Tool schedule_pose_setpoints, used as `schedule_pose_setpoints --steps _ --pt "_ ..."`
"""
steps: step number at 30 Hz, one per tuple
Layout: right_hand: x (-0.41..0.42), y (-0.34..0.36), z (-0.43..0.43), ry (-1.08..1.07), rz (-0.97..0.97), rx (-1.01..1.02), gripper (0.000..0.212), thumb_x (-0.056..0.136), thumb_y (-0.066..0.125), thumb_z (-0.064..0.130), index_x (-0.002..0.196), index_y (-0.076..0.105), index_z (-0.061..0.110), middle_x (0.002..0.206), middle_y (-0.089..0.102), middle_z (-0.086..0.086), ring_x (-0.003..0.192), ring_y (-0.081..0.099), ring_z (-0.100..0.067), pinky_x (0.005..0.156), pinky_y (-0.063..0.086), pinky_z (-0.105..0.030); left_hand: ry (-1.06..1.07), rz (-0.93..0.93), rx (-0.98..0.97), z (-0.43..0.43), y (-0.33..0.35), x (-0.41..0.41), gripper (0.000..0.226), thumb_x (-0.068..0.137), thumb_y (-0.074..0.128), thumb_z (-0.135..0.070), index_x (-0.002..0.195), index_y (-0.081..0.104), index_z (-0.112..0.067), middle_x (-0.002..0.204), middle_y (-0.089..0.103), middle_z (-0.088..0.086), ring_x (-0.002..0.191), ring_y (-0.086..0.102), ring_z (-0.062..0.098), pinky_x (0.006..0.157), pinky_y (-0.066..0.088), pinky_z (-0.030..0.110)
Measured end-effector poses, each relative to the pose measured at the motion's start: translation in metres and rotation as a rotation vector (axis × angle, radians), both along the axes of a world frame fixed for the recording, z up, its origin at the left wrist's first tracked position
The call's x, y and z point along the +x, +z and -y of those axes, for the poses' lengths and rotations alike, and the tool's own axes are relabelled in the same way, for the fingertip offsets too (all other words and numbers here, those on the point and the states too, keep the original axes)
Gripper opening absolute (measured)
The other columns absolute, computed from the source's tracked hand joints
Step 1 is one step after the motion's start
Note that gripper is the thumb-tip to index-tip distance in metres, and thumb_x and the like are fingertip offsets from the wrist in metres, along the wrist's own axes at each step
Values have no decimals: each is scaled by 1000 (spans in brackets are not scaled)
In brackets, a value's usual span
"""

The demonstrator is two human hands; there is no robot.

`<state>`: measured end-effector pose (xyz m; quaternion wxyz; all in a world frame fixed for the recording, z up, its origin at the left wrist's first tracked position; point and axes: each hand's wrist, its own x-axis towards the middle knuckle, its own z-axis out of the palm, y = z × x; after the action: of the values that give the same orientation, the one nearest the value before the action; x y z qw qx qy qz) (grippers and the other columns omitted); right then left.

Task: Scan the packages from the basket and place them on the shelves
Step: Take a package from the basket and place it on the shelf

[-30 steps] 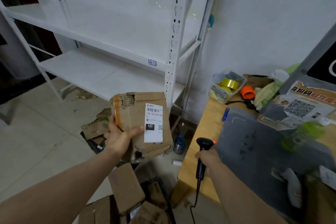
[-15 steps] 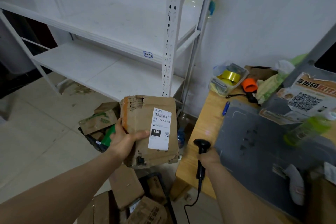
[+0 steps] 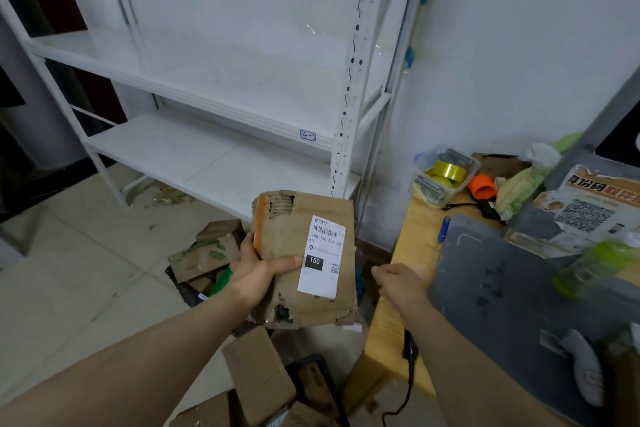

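The left hand (image 3: 258, 274) holds a battered cardboard package (image 3: 308, 260) up in front of the white shelving unit (image 3: 214, 104), thumb laid across the front face just left of the white shipping label (image 3: 322, 256), the other fingers wrapped behind the left edge. The package sits near the centre of view, label facing the camera, with the lower shelf board at about 11 o'clock from it.

The right hand (image 3: 398, 282) is at 3 o'clock from the package, apart from it, over the edge of the wooden table (image 3: 412, 246). Its fingers curl downward; whether they grip anything I cannot tell. A black handheld scanner (image 3: 410, 348) shows below the wrist, its cord trailing down.

The package looks light — one hand carries it without strain — and soft instead of stiff: the top left corner is torn open to the corrugation, and the bottom edge is crushed and holed. I judge it would buckle under a hard squeeze, so a hold across the flat faces, away from the ragged corners, suits it best. More cardboard packages (image 3: 258, 378) lie below, at 6 o'clock, in and around a dark basket (image 3: 311, 362).
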<state>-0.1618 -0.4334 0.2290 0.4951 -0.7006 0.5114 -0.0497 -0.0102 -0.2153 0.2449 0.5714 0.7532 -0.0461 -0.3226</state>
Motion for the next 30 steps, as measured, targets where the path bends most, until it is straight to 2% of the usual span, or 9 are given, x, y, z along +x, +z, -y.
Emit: schedule_pose_setpoints --steps 3,5,7,10,13,16,20,22,30 --pt "25 25 -40 6 129 311 53 100 56 49 142 49 17 122 62 -8 104 61 -24 86 55 -37 -48 -9 -112 -23 23 10 116 54 94 -48 148 27 -40 128 62 -1 108 65 23 91 56 44" --pt "46 38 -69 5 164 420 70 91 57 67 141 51 19 128 63 -7 111 60 -25 92 54 -44 -61 -28 -161 -50 33 24 93 67 90 -33 140 33 -33 118 66 -2 102 68 21 81 57 37" --pt "73 44 -100 22 189 486 87 78 57 81 143 52 24 136 62 -6 125 56 -30 100 48 -52 -91 -26 -174 -87 43 44 97 60 92 -38 139 36 -29 115 71 0 100 71 23 83 58 40" --pt "117 72 -166 82 259 525 58 96 45 68 126 63 22 118 72 -5 104 67 -24 72 55 -38 -144 -56 -192 -152 53 86 105 56 91 -48 143 37 -27 113 74 2 97 73 22 81 60 38" --pt "168 96 -236 126 298 485 47 103 44 55 123 68 20 109 77 -5 98 73 -24 77 59 -40 -181 -65 -172 -216 72 127 71 77 81 -28 137 43 -20 108 73 4 82 72 14 55 54 20" --pt "222 116 -303 141 320 444 39 105 47 47 118 69 17 101 79 -6 85 77 -23 68 62 -36 -213 -59 -162 -278 89 173 60 85 75 -32 138 48 -19 103 75 -1 83 70 10 62 49 23" --pt "287 138 -376 194 287 343 40 101 51 54 113 71 21 96 78 3 90 72 -19 75 55 -35 -107 21 -174 -349 112 234 46 103 52 -30 146 37 -26 100 60 -15 81 53 -3 60 34 19" --pt "320 149 -403 222 298 318 39 101 51 55 111 70 22 95 77 5 85 70 -15 67 51 -30 -75 71 -163 -380 122 263 34 104 49 -31 137 42 -26 98 56 -20 79 50 -7 63 35 19" --pt "428 185 -475 321 280 199 49 104 46 53 125 66 14 112 75 -4 81 70 -14 49 46 -19 116 139 -145 -447 144 351 30 101 56 -38 124 63 -20 113 72 -2 85 65 7 63 44 22"
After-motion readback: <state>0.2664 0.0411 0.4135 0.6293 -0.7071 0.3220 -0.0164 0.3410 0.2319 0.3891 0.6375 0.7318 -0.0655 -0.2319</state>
